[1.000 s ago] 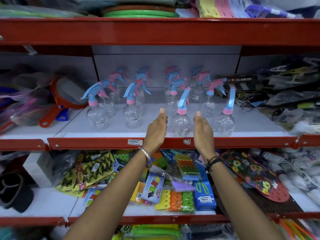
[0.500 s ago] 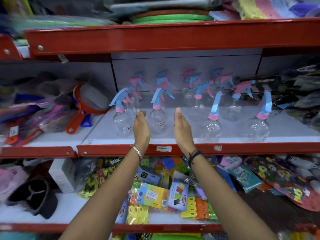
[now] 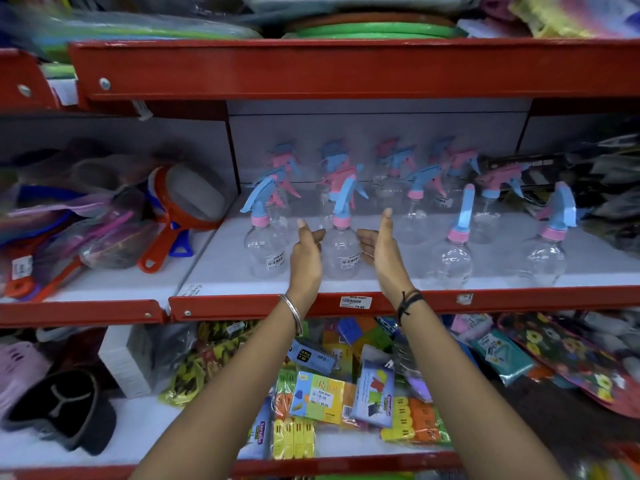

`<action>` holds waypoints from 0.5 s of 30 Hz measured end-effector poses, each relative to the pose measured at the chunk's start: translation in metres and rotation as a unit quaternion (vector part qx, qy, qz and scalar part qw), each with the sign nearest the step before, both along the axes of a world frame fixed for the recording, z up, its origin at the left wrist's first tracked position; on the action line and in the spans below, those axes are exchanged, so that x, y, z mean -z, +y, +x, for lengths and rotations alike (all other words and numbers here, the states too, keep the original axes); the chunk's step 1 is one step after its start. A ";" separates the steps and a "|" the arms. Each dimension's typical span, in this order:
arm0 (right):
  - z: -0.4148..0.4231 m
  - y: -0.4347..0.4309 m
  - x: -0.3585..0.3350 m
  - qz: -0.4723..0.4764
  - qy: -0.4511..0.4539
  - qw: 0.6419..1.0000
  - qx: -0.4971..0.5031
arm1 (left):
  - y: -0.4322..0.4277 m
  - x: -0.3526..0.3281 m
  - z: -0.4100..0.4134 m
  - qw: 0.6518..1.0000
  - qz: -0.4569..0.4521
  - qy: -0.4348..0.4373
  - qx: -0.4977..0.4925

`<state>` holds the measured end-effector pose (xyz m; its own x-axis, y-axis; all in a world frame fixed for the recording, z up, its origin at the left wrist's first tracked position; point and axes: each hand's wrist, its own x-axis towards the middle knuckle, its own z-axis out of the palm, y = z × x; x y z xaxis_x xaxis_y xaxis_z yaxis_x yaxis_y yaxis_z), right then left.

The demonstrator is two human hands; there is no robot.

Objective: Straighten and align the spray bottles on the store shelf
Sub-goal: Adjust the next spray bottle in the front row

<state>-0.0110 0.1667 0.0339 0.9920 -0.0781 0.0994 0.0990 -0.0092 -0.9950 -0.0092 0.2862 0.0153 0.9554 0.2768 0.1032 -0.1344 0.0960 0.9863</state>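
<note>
Clear spray bottles with blue and pink trigger heads stand in loose rows on the white middle shelf (image 3: 381,282). The front row holds several bottles: one at the left (image 3: 265,251), a second (image 3: 342,254), a third (image 3: 453,261) and one at the right (image 3: 547,258). My left hand (image 3: 306,254) and my right hand (image 3: 381,247) cup the second bottle from both sides, thumbs up, fingertips curled against its shoulders. More bottles (image 3: 419,188) stand behind, their nozzles pointing different ways.
A red shelf lip (image 3: 450,301) with a price label (image 3: 356,302) runs below my wrists. Orange-rimmed strainers (image 3: 187,202) and bagged goods fill the left bay. Dark packaged items crowd the right edge (image 3: 606,188). Packets lie on the shelf below.
My view and both hands shifted left along the front row, from the third bottle to the second. My fingers, straight before, have curled in against this bottle.
</note>
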 end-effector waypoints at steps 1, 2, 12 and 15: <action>-0.004 -0.002 0.001 -0.002 -0.005 1.000 -0.003 | 0.000 0.002 -0.003 1.000 0.001 -0.004 0.004; -0.009 -0.004 0.002 -0.006 -0.009 1.000 -0.007 | 0.001 0.003 -0.006 1.000 0.000 -0.006 0.008; -0.034 -0.019 0.012 -0.034 -0.036 0.999 -0.002 | 0.001 0.006 -0.040 0.998 0.037 -0.007 0.045; -0.038 -0.018 0.013 -0.046 -0.030 0.998 -0.004 | 0.002 0.004 -0.046 0.998 0.047 0.001 0.051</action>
